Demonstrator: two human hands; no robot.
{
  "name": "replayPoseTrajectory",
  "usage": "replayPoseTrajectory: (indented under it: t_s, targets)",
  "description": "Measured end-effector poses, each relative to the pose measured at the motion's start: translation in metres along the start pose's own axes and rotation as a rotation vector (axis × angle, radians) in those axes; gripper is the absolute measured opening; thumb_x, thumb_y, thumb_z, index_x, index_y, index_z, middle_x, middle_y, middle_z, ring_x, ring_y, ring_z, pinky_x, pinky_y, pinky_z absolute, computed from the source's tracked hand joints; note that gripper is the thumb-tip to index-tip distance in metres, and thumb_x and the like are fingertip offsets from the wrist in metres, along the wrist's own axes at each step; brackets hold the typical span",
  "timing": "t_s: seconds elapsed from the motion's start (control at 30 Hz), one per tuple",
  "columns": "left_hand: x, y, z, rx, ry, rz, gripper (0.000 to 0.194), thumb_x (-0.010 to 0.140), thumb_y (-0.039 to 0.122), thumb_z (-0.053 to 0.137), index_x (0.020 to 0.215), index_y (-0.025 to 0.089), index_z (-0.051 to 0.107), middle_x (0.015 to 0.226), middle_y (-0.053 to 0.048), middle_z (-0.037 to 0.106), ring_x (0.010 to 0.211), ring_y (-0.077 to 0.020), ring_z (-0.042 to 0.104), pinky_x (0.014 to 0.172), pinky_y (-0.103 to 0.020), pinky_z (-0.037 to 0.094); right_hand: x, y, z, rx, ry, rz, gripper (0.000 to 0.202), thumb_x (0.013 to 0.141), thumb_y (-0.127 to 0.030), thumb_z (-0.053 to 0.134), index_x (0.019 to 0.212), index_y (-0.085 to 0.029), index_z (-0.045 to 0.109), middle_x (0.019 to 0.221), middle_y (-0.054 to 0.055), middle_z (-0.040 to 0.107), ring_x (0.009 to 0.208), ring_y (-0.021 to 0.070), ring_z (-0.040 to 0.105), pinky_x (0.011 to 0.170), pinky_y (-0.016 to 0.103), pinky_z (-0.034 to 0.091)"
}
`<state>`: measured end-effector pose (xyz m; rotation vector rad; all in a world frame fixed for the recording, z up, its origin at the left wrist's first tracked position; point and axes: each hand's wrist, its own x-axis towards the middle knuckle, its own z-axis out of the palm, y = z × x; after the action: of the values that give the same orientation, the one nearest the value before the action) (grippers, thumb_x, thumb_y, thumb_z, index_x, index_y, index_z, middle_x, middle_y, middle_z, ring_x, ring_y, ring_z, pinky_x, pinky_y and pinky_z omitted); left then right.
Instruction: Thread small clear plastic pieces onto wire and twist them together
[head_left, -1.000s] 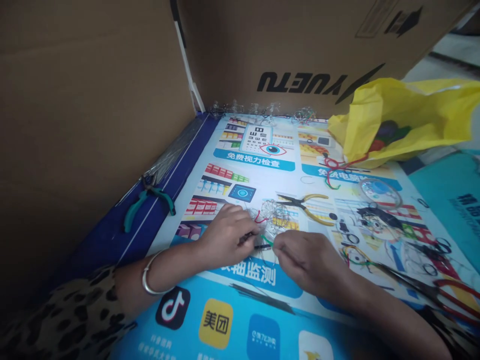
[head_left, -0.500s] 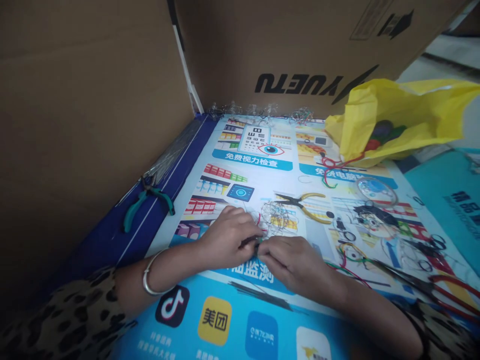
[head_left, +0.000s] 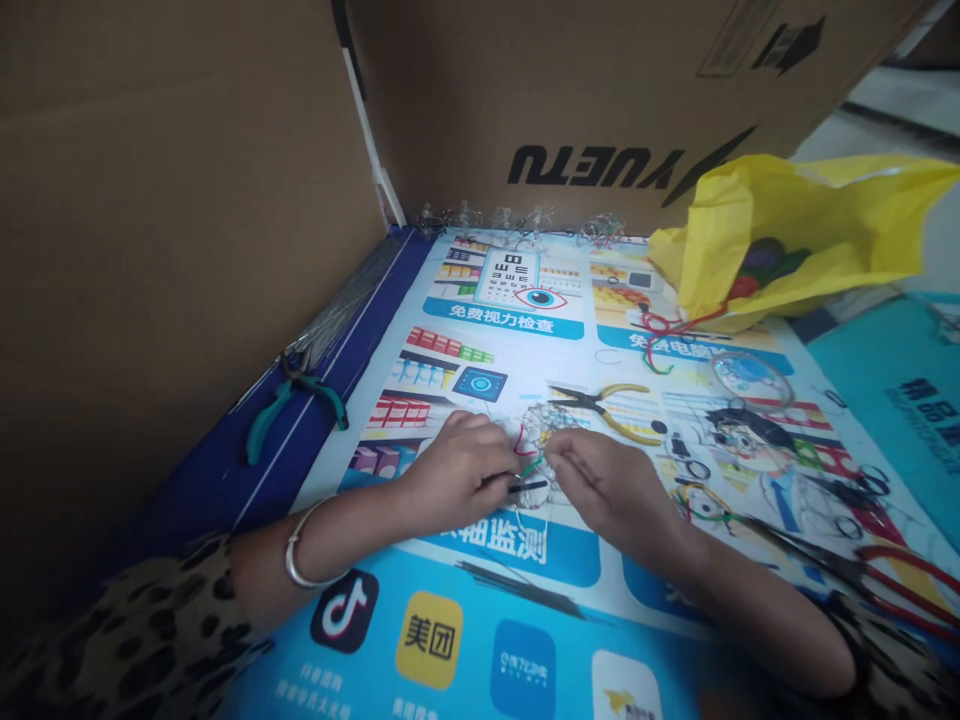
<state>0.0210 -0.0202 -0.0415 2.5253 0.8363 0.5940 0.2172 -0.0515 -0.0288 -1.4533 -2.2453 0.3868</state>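
Note:
A tangled shape of thin silvery wire [head_left: 551,425] lies between my two hands on the printed sheet. My left hand [head_left: 461,472] is closed at its left side, thumb and fingers pinching the wirework. A short green wire [head_left: 531,467] and a red wire [head_left: 519,440] show beside those fingertips. Across from it, my right hand [head_left: 604,485] is closed in a pinch at the right edge of the wirework, near the green wire's end. What sits inside this pinch is too small to make out. Just beyond lie yellow-handled pliers [head_left: 607,405].
Teal-handled pliers [head_left: 296,395] rest at the left. Red-handled scissors [head_left: 862,575] lie at the right, near a wire coil [head_left: 752,382]. An opened yellow bag [head_left: 825,230] stands behind. Small wire pieces [head_left: 506,218] line the cardboard wall [head_left: 450,110].
My right hand has moved a little up and right, away from the left fingertips, uncovering the green wire and more of the wirework. My left hand has hardly moved.

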Motion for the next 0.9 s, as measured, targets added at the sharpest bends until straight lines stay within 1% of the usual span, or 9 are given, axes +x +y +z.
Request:
replayPoseTrajectory:
  t_s: [0.1,0.23,0.37,0.4,0.5,0.6,0.67,0.73,0.9]
  targets:
    - [-0.001,0.001,0.0,0.002,-0.004,-0.013,0.014,0.077,0.014,0.049,0.076,0.018,0.063,0.071,-0.001,0.058,0.075,-0.0163,0.049,0.073,-0.031,0.033,-0.006,-0.007,0.004,-0.12,-0.012,-0.101,0.021,0.087,-0.018,0.039,0.078,-0.017,0.058,0.067,0.003,0.063,0.061,0.0166,0.059,0.056,0.026,0.036]
    - [-0.001,0.001,0.0,0.001,-0.007,-0.005,0.014,0.078,0.015,0.049,0.077,0.018,0.063,0.071,-0.001,0.059,0.075,-0.0163,0.05,0.072,-0.031,0.033,-0.011,-0.012,0.008,-0.191,-0.139,-0.324,0.023,0.086,-0.015,0.038,0.076,-0.018,0.059,0.065,0.002,0.062,0.057,0.0168,0.056,0.053,0.028,0.032]
    - [-0.001,0.0,0.001,0.028,0.017,0.002,0.015,0.077,0.013,0.048,0.072,0.017,0.062,0.069,-0.001,0.057,0.074,-0.016,0.049,0.071,-0.031,0.033,-0.006,-0.007,0.006,-0.221,-0.025,-0.064,0.023,0.087,-0.02,0.038,0.078,-0.017,0.059,0.067,0.004,0.064,0.06,0.0164,0.057,0.053,0.026,0.031]
    - [-0.001,0.0,0.002,0.028,0.02,0.004,0.015,0.077,0.013,0.048,0.072,0.017,0.062,0.07,-0.001,0.058,0.074,-0.0159,0.05,0.071,-0.031,0.033,-0.006,-0.008,0.006,-0.241,-0.023,-0.069,0.024,0.086,-0.018,0.037,0.075,-0.017,0.058,0.064,0.003,0.063,0.057,0.0161,0.056,0.052,0.026,0.029]
    - [-0.001,0.0,0.003,0.022,0.018,0.02,0.014,0.077,0.014,0.05,0.076,0.018,0.063,0.07,-0.001,0.058,0.074,-0.016,0.05,0.072,-0.031,0.033,-0.006,-0.013,0.006,-0.24,-0.155,-0.265,0.022,0.084,-0.015,0.039,0.073,-0.018,0.058,0.064,0.002,0.062,0.056,0.0162,0.055,0.052,0.027,0.028]
    - [-0.002,0.0,0.003,0.03,0.025,0.02,0.014,0.075,0.012,0.049,0.075,0.017,0.062,0.07,-0.001,0.058,0.074,-0.0161,0.05,0.072,-0.031,0.033,-0.007,-0.016,0.006,-0.29,-0.077,-0.089,0.028,0.087,-0.017,0.035,0.07,-0.017,0.057,0.06,0.003,0.061,0.054,0.0152,0.053,0.05,0.026,0.027]
    - [-0.002,0.0,0.003,0.028,0.024,0.014,0.014,0.075,0.011,0.049,0.076,0.017,0.062,0.07,-0.001,0.058,0.074,-0.0162,0.05,0.072,-0.031,0.033,-0.007,-0.016,0.005,-0.28,-0.085,-0.098,0.029,0.088,-0.017,0.034,0.071,-0.017,0.057,0.06,0.003,0.061,0.055,0.0154,0.054,0.051,0.026,0.029]
    - [-0.002,0.0,0.003,0.026,0.021,0.024,0.014,0.076,0.013,0.05,0.078,0.018,0.062,0.07,-0.001,0.057,0.074,-0.0163,0.049,0.072,-0.031,0.033,-0.007,-0.014,0.005,-0.243,-0.133,-0.24,0.025,0.086,-0.016,0.036,0.074,-0.018,0.058,0.062,0.003,0.062,0.055,0.0161,0.055,0.052,0.027,0.03]
    - [-0.001,0.001,0.002,0.025,0.03,0.035,0.013,0.076,0.012,0.048,0.07,0.017,0.059,0.069,-0.001,0.056,0.073,-0.0153,0.049,0.071,-0.031,0.033,0.0,-0.003,0.001,-0.154,-0.034,-0.028,0.022,0.087,-0.022,0.038,0.082,-0.017,0.059,0.074,0.004,0.066,0.068,0.0181,0.062,0.057,0.026,0.038]
